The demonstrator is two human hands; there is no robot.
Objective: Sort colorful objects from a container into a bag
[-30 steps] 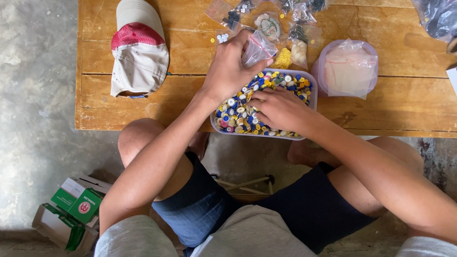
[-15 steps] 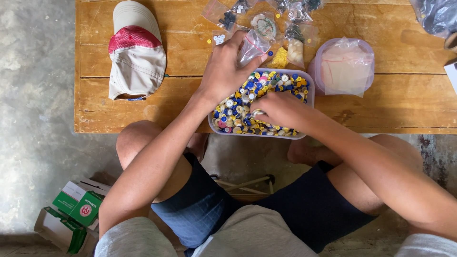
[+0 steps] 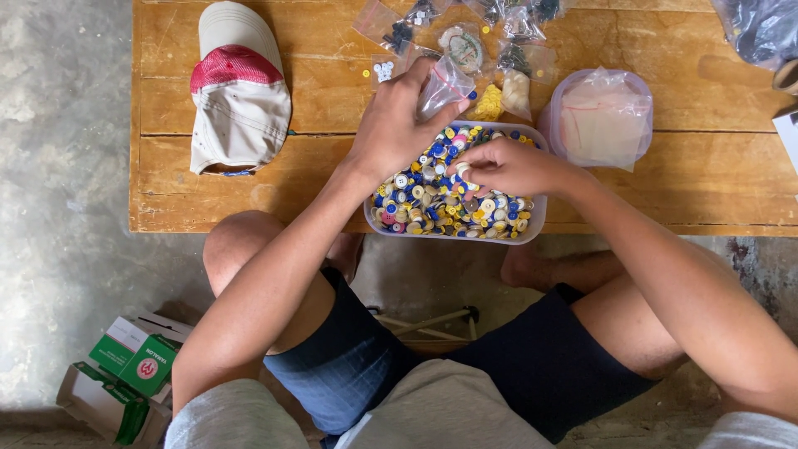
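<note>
Wooden tabletop (image 3: pixel 249 175) carries a cap (image 3: pixel 237 91) at left, zip bags (image 3: pixel 499 50) and a lidded tub (image 3: pixel 603 116) behind. I see the button tray (image 3: pixel 536 224) at the near edge, long axis running left-right. My left hand (image 3: pixel 395 125) pinches a small clear bag (image 3: pixel 445 83), mouth downward; my right hand (image 3: pixel 507 166) pinches buttons (image 3: pixel 424 199).

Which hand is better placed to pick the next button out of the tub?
Probably the right hand: its fingertips are already down among the buttons in the clear tub. The left hand is occupied, pinching a small clear bag above the tub's far edge.
</note>
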